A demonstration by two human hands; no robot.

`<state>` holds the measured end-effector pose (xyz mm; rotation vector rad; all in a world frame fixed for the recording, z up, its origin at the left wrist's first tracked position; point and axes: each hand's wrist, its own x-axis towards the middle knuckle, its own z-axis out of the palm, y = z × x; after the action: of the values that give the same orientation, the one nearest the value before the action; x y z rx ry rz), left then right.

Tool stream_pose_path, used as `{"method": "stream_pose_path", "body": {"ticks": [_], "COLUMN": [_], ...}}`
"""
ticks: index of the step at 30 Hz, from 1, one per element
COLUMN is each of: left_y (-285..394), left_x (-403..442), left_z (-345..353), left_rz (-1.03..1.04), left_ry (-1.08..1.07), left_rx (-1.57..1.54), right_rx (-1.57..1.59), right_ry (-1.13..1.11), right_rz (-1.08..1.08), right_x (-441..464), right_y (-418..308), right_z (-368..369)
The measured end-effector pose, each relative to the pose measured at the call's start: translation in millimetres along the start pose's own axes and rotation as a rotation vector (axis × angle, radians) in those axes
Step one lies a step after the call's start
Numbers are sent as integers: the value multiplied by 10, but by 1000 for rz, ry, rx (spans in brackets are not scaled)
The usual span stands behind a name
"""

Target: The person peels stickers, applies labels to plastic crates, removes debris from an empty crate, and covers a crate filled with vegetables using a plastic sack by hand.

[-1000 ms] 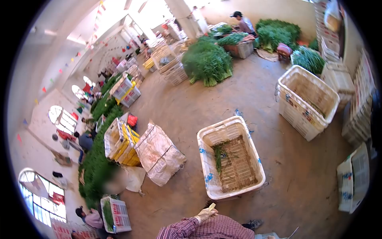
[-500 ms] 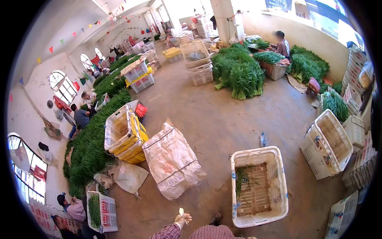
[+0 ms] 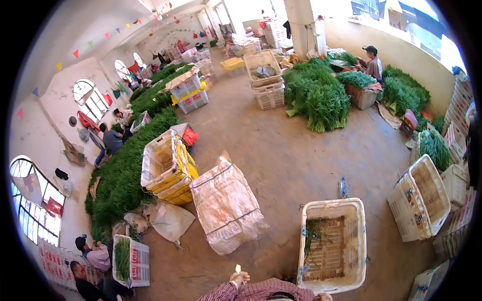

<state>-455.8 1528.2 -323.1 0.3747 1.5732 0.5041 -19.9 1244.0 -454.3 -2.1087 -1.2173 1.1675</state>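
My left hand [image 3: 242, 277], in a checked sleeve, is held out at the bottom middle. It grips a small flat pale-yellow piece [image 3: 238, 269], perhaps a tag, between thumb and fingers. Only a bit of my right hand [image 3: 325, 297] shows at the bottom edge, beside the near rim of a dirty white plastic crate [image 3: 360, 241]; its fingers cannot be made out. Some loose green stalks [image 3: 312, 233] lie in that crate. In front of my left hand, on the floor, stands a large white woven sack [image 3: 228, 205] tied round with dark cord.
Stacked yellow and white crates [image 3: 168, 168] stand left of the sack, near a long heap of green stalks [image 3: 118, 183]. More crates [image 3: 419, 198] are at right. Several people sit along the left; one person [image 3: 371, 64] sits by the heap [image 3: 321, 95] at back right.
The whole view has shifted, so the room's things appear farther right and a little lower. My left hand still grips the pale piece. A little more of my right hand shows.
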Motion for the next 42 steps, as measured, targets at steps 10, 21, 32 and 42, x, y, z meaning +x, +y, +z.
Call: {"method": "stream_pose_path", "body": {"ticks": [10, 21, 32, 42], "left_y": [792, 1073, 1859, 1993], "left_x": [336, 1100, 1556, 1677], "left_z": [815, 201, 741, 827], "left_rz": [115, -124, -29, -71], "left_ry": [-254, 34, -221, -243], "left_rx": [-11, -138, -125, 3], "right_rx": [673, 192, 409, 226], "right_ry": [112, -28, -34, 80], "right_rz": [504, 242, 579, 596], "right_x": [875, 1817, 2241, 2039], "right_y": [-549, -1470, -2616, -3060], "right_z": [-846, -711, -841, -1059]}}
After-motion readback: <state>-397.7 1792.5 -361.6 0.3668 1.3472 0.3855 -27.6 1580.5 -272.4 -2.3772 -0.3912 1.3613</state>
